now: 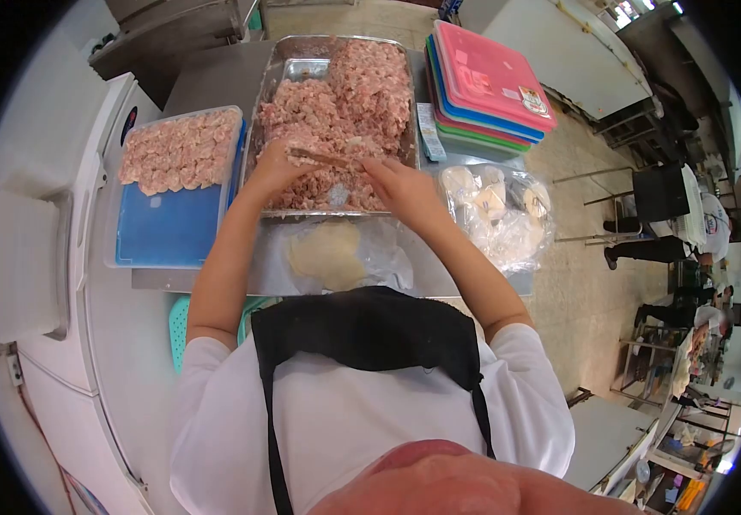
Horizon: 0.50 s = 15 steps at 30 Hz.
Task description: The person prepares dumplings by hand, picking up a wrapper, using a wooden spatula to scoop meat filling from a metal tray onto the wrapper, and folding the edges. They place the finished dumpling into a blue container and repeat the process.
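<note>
1. Nearest, below the black apron point(366, 326), pale dough point(326, 255) lies on a plastic sheet point(392, 266) at the table's point(216, 81) edge.
2. The left hand point(276, 170) is over the near left part of the meat tray point(415, 129), its fingers curled inward; whether they close on anything is hidden.
3. The right hand point(398, 184) faces it, fingers bent and drawn together at one end of a brown stick point(327, 159), seemingly clamped on it.
4. The stick spans the gap between the hands, its other end beside the left fingers, just over the meat point(336, 103).
5. Right of the tray sits a clear bag point(499, 215) of pale rounds.
6. To the left, a blue box point(169, 227) bears packed rows of pale, meaty pieces point(173, 154) across its far part.
7. Farther right stand stacked lids point(490, 81), pink on top.
8. A small pan point(306, 69) sits in the meat at the tray's far end.
9. Well off to the right, people point(709, 227) stand by other tables.
</note>
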{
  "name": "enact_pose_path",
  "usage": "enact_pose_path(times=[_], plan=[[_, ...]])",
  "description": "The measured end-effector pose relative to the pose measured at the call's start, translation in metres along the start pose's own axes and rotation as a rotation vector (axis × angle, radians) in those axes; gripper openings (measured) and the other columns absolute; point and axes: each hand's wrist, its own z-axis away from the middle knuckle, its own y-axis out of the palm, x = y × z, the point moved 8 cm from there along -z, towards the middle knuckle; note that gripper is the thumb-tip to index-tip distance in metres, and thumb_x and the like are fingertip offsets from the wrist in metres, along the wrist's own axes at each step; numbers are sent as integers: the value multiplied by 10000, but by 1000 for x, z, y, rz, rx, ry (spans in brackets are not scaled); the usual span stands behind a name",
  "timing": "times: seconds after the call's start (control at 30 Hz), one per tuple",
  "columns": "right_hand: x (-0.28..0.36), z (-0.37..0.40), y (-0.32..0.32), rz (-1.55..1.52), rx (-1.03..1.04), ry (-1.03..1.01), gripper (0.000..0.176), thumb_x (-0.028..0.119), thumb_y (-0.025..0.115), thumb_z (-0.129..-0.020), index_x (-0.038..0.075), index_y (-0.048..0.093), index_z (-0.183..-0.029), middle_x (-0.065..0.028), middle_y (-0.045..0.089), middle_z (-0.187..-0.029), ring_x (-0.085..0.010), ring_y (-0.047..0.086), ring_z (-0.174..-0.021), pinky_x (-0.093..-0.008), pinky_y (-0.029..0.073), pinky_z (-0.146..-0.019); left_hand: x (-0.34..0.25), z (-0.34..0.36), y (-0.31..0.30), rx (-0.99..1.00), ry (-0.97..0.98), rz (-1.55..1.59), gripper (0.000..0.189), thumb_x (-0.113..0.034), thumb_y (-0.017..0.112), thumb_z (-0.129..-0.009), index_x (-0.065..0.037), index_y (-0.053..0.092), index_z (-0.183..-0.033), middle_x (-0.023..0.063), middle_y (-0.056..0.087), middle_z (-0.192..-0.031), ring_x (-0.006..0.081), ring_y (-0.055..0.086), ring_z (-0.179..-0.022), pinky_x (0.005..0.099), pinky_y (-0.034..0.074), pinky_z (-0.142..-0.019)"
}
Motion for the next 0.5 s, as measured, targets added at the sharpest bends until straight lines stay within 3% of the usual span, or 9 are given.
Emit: enact_pose_path(times=[0.07, 0.17, 0.37, 0.47, 0.5], plan=[[-29, 0, 32, 63, 38, -25, 251, 257, 611, -866, 152, 615, -1094, -115, 624, -819, -320, 640, -709, -428, 501, -566, 45, -21, 8, -9, 1, 36, 529, -230, 833, -656, -26, 616, -1094, 145, 660, -1063, 296, 627, -990, 373, 487, -851], [-26, -3, 41, 173, 182, 21, 246, 276, 588, -874, 152, 608, -1085, -109, 630, -823, -323, 643, -706, -429, 503, -575, 67, -19, 4, -164, 262, -83, 536, -269, 832, -655, -21, 618, -1079, 154, 669, -1027, 307, 632, -973, 389, 488, -841], [-41, -3, 28, 104, 153, 85, 213, 251, 567, -879, 146, 626, -1055, -117, 644, -849, -331, 654, -752, -445, 507, -611, 42, -13, 2, -156, 172, -222, 616, -247, 819, -646, 16, 567, -1142, 216, 628, -1078, 360, 601, -1019, 402, 470, -885], [-93, 6, 26, 314, 379, 252, 238, 254, 550, -904, 121, 655, -1072, -157, 668, -917, -348, 653, -817, -420, 519, -665, 26, 4, -4, -256, 261, -357, 632, -244, 811, -652, 3, 544, -1169, 210, 630, -1058, 365, 606, -992, 403, 471, -873], [-97, 1, 13, 175, 303, 265, 253, 259, 557, -910, 104, 658, -1083, -167, 671, -930, -334, 657, -822, -400, 518, -682, 24, 2, -6, -263, 308, -323, 636, -246, 810, -654, -5, 538, -1175, 209, 630, -1057, 365, 603, -996, 406, 470, -868]])
